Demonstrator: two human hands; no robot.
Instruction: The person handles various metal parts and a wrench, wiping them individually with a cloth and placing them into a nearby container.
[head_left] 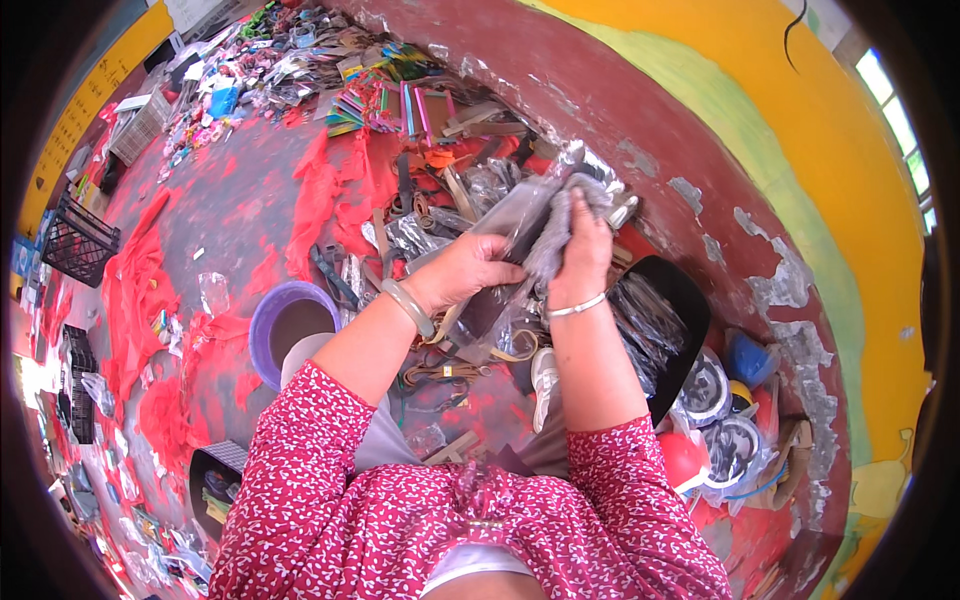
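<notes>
My right hand [588,245] is closed around a fluffy grey cloth [548,246]. The cloth lies against a dark grey, flat, smooth piece [515,212], whose kind I cannot make out. The lower edge of that piece is pinched by my left hand [468,272], thumb toward the cloth. Below and around both hands lies a heap of belts and straps [455,372], some in clear plastic wrapping [490,182]. Bracelets circle both wrists.
A purple bucket [262,340] stands to my left. On my right are a black tub [690,315] with plastic-wrapped goods and a red ball [682,460]. The peeling wall [680,130] curves along the far right. Black crates [80,240] and piled small goods [270,75] lie farther left.
</notes>
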